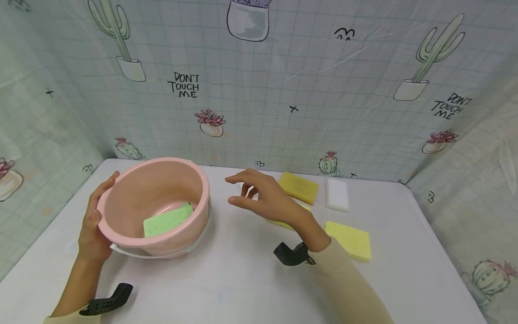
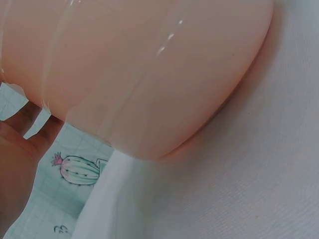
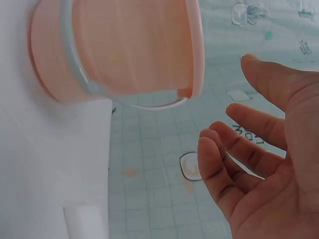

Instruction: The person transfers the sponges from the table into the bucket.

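Observation:
A pink bucket [image 1: 155,202] with a white handle [image 1: 162,256] stands at the left of the table, and a green sponge [image 1: 167,220] lies inside it. My left hand [image 1: 92,225] holds the bucket at its left side, fingers along the outer wall just under the rim. In the left wrist view those fingers [image 2: 47,129] pass behind the pink wall. To the right of the bucket my right hand [image 1: 269,195] hovers over the table with nothing in it, its fingers [image 3: 254,154] loosely bent and the thumb apart from them.
Beyond the right hand lie a dark yellow sponge [image 1: 298,187] and a white sponge [image 1: 337,194]. A light yellow sponge [image 1: 283,224] is partly hidden under that hand, and another pale yellow sponge [image 1: 349,240] lies beside the forearm. Printed curtains [image 1: 259,90] surround the white table [image 1: 226,288].

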### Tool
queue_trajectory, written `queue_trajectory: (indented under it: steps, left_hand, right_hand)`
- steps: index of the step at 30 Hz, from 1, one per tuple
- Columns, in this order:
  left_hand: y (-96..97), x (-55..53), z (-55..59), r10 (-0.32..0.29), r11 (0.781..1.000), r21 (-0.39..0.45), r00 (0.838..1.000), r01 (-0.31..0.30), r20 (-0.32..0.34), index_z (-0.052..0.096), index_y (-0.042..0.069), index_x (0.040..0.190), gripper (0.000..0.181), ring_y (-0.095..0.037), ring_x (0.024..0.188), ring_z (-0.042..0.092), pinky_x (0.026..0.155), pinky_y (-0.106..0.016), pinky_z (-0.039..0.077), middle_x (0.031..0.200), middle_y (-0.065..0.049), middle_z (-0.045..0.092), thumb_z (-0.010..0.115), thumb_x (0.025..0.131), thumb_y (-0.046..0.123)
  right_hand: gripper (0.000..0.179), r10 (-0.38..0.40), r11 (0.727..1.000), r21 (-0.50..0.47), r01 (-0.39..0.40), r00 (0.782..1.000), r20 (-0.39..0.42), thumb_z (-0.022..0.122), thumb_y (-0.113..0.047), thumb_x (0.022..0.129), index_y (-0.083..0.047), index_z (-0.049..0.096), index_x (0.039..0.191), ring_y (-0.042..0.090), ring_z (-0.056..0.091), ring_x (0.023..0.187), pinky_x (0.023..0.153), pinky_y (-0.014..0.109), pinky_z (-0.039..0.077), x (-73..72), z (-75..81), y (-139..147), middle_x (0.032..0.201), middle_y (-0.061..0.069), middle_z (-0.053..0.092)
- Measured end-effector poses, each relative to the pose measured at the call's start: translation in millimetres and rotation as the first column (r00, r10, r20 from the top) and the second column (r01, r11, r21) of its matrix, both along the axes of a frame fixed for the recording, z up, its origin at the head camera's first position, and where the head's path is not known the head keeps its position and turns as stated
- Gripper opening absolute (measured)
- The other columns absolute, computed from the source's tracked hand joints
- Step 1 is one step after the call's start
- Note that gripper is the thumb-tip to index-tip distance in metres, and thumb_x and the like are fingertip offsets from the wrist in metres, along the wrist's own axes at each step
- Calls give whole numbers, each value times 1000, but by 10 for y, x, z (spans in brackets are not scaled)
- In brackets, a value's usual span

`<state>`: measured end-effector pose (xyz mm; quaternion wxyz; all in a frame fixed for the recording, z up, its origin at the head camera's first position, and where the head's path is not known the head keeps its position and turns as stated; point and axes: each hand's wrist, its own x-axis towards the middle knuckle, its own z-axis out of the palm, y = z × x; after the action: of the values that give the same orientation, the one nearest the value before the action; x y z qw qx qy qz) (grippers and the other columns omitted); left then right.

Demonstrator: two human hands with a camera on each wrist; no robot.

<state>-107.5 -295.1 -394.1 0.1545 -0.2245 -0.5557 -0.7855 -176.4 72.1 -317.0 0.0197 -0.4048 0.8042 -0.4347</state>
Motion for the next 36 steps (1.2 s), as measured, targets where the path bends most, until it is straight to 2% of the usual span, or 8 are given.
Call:
queue_trajectory:
  steps: [8,14,21,24,26,30,33,36]
  left_hand:
    - [-1,5,17,10,1000,-7,1000,-10,7,24,7,150,59,-21,138,26,103,-25,37,157,-9,14,36,93,19]
    - [-4,-4,18,6,1000,-1,1000,-6,2,23,7,150,60,-21,137,27,102,-25,38,157,-9,16,36,93,19]
    - [0,-4,10,15,1000,-9,1000,-15,10,24,7,150,60,-21,138,26,102,-25,37,157,-9,17,37,93,19]
    - [2,-9,13,21,1000,-10,1000,-21,14,26,7,150,60,-21,138,26,102,-25,37,157,-9,17,37,92,19]
    - [2,-12,14,18,1000,-8,1000,-18,12,26,7,150,60,-21,138,26,102,-25,37,157,-9,16,37,92,19]
    - [1,-15,11,1,1000,0,1000,-1,2,24,7,150,59,-21,137,26,103,-25,37,157,-9,16,36,93,18]
    - [1,-10,3,-10,1000,6,1000,10,-6,24,7,150,59,-21,137,27,102,-26,38,157,-9,16,35,93,18]
    - [-15,-7,5,-32,999,19,999,32,-26,23,7,150,59,-21,136,28,101,-27,39,156,-10,16,34,93,16]
  right_hand:
    - [48,-54,997,-55,56,998,30,73,-26,86,-18,58,131,11,57,88,78,28,52,19,-182,322,120,-7,56]
    - [46,-163,983,-74,166,986,46,74,-15,85,-12,59,128,19,58,87,79,35,53,40,-412,588,114,1,58]
    - [46,-269,963,2,269,961,59,71,-8,86,-3,57,129,24,59,85,77,35,53,259,-340,834,117,9,57]
    - [46,-307,952,25,306,950,48,72,-9,86,-2,57,128,23,59,84,74,34,53,284,-410,953,118,10,57]
    - [45,-330,944,29,329,943,37,72,-9,85,-1,57,127,23,59,83,72,33,53,280,-499,1034,117,12,57]
    - [47,-370,929,23,369,929,28,74,-12,84,-3,57,127,23,58,82,68,34,53,199,-801,1215,119,15,58]
    - [47,-388,921,15,388,921,25,73,-18,85,-7,58,129,18,58,81,67,30,52,137,-1027,1339,121,10,58]
    - [49,-407,913,8,407,912,42,73,-26,86,-13,57,131,14,57,80,67,26,50,110,-1133,1386,121,3,56]
